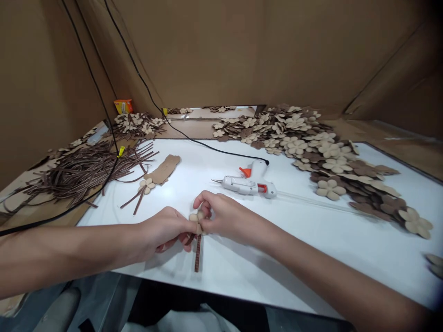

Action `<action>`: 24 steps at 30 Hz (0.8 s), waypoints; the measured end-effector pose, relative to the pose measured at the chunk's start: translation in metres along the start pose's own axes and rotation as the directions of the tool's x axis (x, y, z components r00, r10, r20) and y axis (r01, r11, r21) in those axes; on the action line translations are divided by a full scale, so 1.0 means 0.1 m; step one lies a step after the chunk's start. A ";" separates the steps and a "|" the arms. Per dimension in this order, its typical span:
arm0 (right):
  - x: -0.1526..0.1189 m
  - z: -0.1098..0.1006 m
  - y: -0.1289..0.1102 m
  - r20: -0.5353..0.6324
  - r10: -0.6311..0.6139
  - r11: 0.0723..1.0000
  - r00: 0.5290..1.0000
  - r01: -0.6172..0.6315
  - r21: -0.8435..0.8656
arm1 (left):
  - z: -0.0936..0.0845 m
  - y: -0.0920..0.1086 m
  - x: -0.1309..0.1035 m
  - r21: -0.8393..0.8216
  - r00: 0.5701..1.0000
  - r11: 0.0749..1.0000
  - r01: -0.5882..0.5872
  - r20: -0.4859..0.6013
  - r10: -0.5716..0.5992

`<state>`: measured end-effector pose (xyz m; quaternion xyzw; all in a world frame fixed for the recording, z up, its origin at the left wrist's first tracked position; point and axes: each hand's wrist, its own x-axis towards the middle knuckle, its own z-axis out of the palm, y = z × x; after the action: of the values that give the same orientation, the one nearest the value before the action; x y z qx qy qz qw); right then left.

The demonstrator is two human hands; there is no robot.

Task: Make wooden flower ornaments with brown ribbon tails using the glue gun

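Between my two hands, near the front of the white board, is a small beige fabric flower [194, 217] with a brown stitched ribbon [197, 254] hanging below it. My left hand [169, 229] pinches the flower from the left, its thumb on the lower petals. From the right, my right hand [216, 211] grips it between curled fingers and thumb. The fingers hide part of the flower. Just beyond them lies a white glue gun [238, 184] with an orange trigger, nozzle to the left and a clear glue stick [311, 201] out of its back.
Brown ribbon strips [83, 173] heap at the left. Near them lie a finished-looking flower with ribbon tails [146, 186] and a cardboard scrap [164, 168]. Beige and brown flowers [294, 138] pile along the right. A black cable [207, 148] crosses the board [346, 258]; an orange box [123, 106] stands behind.
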<state>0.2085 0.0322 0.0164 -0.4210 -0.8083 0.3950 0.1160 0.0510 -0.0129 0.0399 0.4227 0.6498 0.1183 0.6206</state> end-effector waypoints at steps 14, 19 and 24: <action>0.17 -0.11 0.03 0.151 0.096 0.992 0.984 -0.106 0.063 | -0.31 -0.11 -0.21 0.782 0.661 0.301 -0.546 0.181 0.728; 0.15 -0.11 0.08 0.164 0.075 0.978 0.984 -0.105 0.181 | -0.33 -0.09 -0.09 0.722 0.436 -0.061 -0.689 0.480 0.761; 0.12 -0.14 0.10 0.143 0.047 0.985 0.989 -0.069 0.157 | -0.40 -0.16 0.05 0.658 0.355 -0.106 -0.745 0.526 0.772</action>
<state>0.2145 0.0522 0.0161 -0.4051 -0.7670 0.4908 0.0818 0.0091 -0.0041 0.0334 0.9478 0.2601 0.1252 0.1356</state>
